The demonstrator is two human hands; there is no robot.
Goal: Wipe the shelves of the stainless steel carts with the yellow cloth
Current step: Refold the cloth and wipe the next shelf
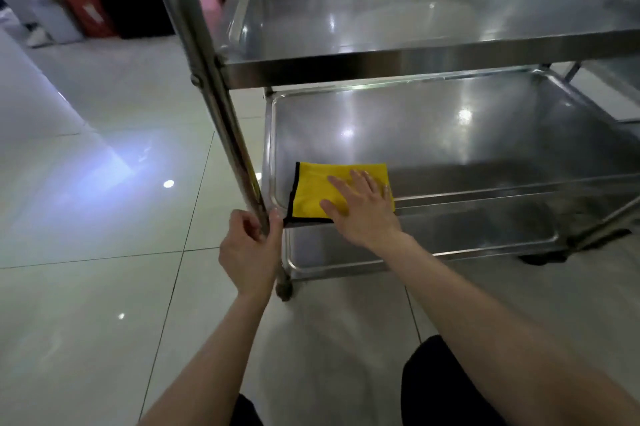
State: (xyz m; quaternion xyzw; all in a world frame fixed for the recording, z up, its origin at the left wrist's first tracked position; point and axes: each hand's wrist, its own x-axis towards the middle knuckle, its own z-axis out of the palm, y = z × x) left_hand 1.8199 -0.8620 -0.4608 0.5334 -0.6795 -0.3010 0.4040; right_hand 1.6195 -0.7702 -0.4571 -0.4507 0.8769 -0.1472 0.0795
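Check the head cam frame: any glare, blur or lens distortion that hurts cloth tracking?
Head view: bright glare spots on the middle shelf and the floor tiles. Head view: the boxes at top left are blurred, while the yellow cloth and right hand read sharp. Head view: the wide-angle lens bows the cart post.

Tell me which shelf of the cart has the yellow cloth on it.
The middle shelf: the yellow cloth lies in its near left corner, pressed by the right hand. The top shelf and bottom shelf hold no cloth.
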